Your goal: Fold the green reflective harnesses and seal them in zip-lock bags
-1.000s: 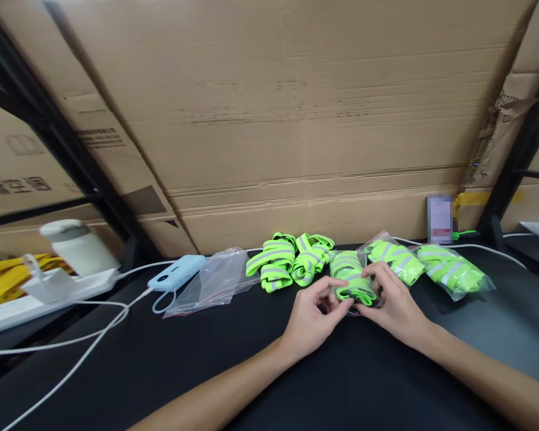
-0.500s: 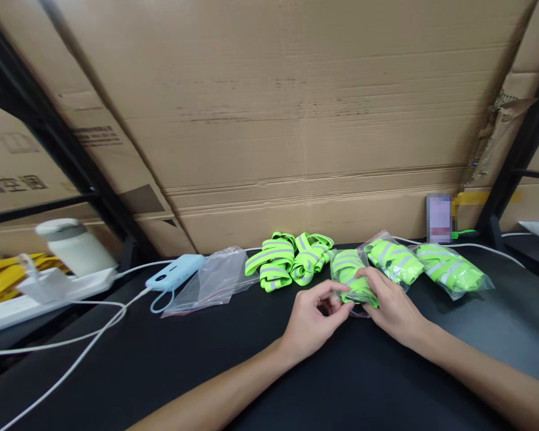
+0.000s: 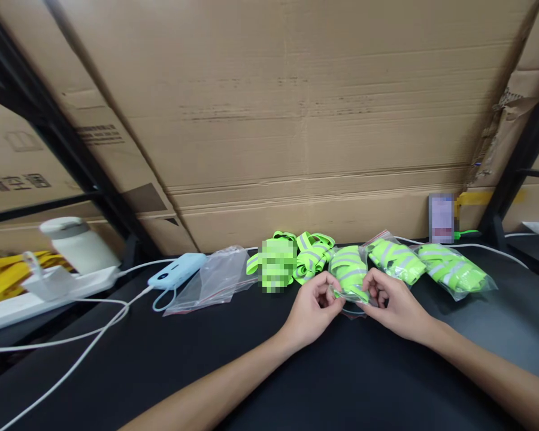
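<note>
Head view: on the black tabletop (image 3: 341,377), short of its far edge, a bagged green strap (image 3: 350,266) is being held by its near end. The left corner is being pinched by the left hand (image 3: 312,308), thumb and forefinger nearly meeting; the right side is being held by the right hand (image 3: 395,308), thumb and forefinger parted a little around it. A light, soft, yielding load in thin, slippery film is being suggested, the two near corners being judged the surest hold. Towards the far edge, flat clear bags (image 3: 222,278) and loose straps (image 3: 314,257) are being seen leftward, other bagged straps (image 3: 451,268) towards the far right corner; behind, cardboard (image 3: 296,131) is being seen.
</note>
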`<state>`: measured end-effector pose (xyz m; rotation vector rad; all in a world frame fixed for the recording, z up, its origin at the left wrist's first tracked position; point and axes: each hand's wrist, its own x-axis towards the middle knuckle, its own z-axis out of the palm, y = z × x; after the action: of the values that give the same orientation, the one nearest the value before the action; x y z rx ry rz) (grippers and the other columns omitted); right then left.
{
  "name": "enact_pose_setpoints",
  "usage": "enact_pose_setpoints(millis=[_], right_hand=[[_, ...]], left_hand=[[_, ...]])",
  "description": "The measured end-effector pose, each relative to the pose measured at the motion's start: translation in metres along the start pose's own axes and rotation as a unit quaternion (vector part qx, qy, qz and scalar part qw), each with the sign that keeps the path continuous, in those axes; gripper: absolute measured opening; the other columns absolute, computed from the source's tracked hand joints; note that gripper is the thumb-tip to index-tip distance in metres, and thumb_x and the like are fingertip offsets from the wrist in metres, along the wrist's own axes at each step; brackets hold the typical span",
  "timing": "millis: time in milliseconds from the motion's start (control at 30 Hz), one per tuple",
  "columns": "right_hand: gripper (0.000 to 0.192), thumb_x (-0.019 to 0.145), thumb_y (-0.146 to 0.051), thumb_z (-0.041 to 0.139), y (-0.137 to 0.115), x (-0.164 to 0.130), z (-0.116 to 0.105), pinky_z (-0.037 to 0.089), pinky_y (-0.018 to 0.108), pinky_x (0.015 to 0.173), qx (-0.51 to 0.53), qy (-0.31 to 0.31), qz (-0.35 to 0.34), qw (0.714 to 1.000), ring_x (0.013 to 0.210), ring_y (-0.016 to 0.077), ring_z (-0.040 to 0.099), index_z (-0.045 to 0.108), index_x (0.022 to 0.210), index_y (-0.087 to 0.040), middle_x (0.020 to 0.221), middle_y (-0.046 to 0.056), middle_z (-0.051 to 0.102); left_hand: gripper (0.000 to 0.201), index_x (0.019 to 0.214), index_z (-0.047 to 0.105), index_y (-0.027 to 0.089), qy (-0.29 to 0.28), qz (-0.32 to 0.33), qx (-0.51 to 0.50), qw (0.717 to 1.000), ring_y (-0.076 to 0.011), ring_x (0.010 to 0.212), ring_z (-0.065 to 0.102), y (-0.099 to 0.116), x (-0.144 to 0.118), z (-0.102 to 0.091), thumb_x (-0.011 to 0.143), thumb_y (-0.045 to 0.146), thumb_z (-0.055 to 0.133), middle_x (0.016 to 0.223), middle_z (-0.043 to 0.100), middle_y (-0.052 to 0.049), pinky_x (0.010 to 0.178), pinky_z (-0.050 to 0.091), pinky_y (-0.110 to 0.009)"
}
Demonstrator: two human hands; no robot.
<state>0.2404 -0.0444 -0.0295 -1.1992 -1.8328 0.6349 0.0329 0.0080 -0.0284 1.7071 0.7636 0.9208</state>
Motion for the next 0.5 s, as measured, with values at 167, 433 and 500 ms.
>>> enact_pose_setpoints(millis=[167, 433, 500], right_hand=[[0.026, 0.086, -0.027, 0.069, -0.001, 0.0, -0.002, 0.035, 0.023, 0.052, 0.008, -0.012, 0.007, 1.0, 0.057, 0.0107, 0.039, 0.052, 0.105, -0.023, 0.069, -0.007, 0.038], [0.062, 0.09, -0.04, 0.067, 0.01, 0.011, -0.007, 0.038, 0.025, 0.055, -0.002, -0.067, 0.014, 0.998, 0.058, 0.0134, 0.044, 0.042, 0.145, -0.024, 0.067, -0.008, 0.04], [0.058, 0.089, -0.037, 0.068, 0.015, 0.02, -0.01, 0.038, 0.024, 0.055, -0.019, -0.088, 0.012, 0.996, 0.058, 0.0127, 0.045, 0.046, 0.141, -0.02, 0.066, -0.008, 0.042]], left_hand=[[0.027, 0.09, 0.056, 0.018, -0.007, -0.013, 0.003, 1.0, -0.0078, 0.051, 0.037, 0.006, -0.002, -0.001, 0.076, 0.031, 0.075, 0.057, 0.043, 0.009, 0.054, 0.031, -0.02], [0.027, 0.091, 0.054, 0.019, -0.084, 0.002, 0.013, 0.996, -0.0083, 0.053, 0.035, 0.005, 0.005, -0.006, 0.08, 0.034, 0.073, 0.059, 0.037, 0.01, 0.052, 0.028, -0.02], [0.027, 0.091, 0.052, 0.019, -0.083, -0.001, 0.021, 0.996, -0.008, 0.051, 0.033, 0.001, 0.01, -0.006, 0.079, 0.033, 0.073, 0.057, 0.036, 0.011, 0.051, 0.027, -0.02]])
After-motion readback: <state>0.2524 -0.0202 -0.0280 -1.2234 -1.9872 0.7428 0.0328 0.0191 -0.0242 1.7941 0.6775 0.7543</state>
